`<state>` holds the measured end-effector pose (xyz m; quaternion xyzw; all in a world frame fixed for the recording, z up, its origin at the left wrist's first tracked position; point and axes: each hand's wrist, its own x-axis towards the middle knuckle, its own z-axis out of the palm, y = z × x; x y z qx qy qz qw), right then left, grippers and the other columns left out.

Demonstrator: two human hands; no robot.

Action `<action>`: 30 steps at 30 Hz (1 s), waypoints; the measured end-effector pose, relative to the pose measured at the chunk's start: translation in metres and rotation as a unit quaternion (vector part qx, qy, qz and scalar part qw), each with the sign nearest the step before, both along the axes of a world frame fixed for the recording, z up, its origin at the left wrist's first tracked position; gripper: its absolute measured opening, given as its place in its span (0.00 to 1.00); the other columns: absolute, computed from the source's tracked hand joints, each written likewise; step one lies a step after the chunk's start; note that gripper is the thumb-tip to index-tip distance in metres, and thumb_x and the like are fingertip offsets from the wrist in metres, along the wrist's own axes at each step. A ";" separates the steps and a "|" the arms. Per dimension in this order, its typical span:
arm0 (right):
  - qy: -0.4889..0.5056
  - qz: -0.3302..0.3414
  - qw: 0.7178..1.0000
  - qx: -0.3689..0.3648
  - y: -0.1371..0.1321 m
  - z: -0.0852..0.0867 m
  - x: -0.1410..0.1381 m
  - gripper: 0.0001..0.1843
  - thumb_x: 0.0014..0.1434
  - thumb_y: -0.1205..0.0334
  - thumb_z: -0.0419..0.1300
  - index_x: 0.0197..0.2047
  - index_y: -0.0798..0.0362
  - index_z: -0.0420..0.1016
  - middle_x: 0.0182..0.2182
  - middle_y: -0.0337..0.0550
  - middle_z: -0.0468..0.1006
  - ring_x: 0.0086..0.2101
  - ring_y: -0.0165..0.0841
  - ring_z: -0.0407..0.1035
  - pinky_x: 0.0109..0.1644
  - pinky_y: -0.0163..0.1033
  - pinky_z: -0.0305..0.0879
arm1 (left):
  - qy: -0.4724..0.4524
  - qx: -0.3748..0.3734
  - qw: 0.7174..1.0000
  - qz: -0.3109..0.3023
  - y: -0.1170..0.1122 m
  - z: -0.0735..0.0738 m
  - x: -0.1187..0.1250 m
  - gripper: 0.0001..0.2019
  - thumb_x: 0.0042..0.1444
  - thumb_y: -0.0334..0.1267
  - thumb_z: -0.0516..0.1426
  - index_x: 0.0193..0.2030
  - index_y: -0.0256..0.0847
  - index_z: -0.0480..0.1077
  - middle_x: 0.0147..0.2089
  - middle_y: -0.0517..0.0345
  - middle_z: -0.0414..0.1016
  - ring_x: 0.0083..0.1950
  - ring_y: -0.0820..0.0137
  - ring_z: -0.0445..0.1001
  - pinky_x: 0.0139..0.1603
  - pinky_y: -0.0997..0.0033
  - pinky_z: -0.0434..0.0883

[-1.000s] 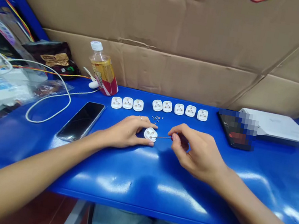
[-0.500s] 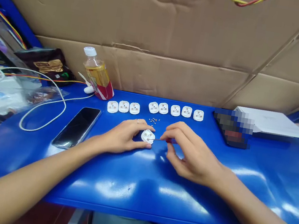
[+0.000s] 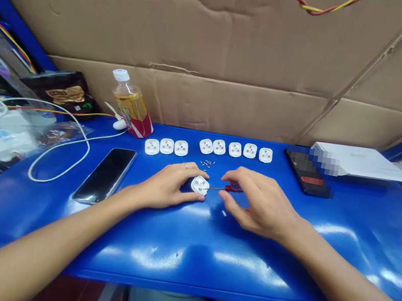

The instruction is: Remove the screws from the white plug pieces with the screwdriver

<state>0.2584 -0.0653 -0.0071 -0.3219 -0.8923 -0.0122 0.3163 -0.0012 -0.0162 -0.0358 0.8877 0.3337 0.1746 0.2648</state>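
Observation:
My left hand rests on a round white plug body, pinning it to the table with the fingers along its far side. My right hand is shut on a small red-handled screwdriver, and its thin shaft reaches the plug's face. Just beyond my hands lies a little scatter of tiny metal screws. Two rows of white plug bodies stand farther back, a group of three and a group of five.
On the blue table lie a black smartphone and a white cable. A plastic bottle and a dark bag stand behind them. To the right are a blurred black device and a white flat box. Cardboard covers the wall.
My right fingers have shifted on the screwdriver, leaving more of its red handle showing. The view has tilted slightly, while the plug stays under my left hand.

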 end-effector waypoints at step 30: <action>0.004 -0.028 1.000 -0.005 0.000 0.001 0.000 0.06 0.68 0.62 0.60 0.47 0.53 0.72 0.35 0.44 0.81 0.34 0.37 0.74 0.40 0.43 0.68 | 0.008 0.008 1.000 -0.001 0.000 -0.002 -0.001 0.23 0.66 0.49 0.64 0.63 0.42 0.73 0.57 0.50 0.79 0.55 0.59 0.78 0.54 0.61 0.72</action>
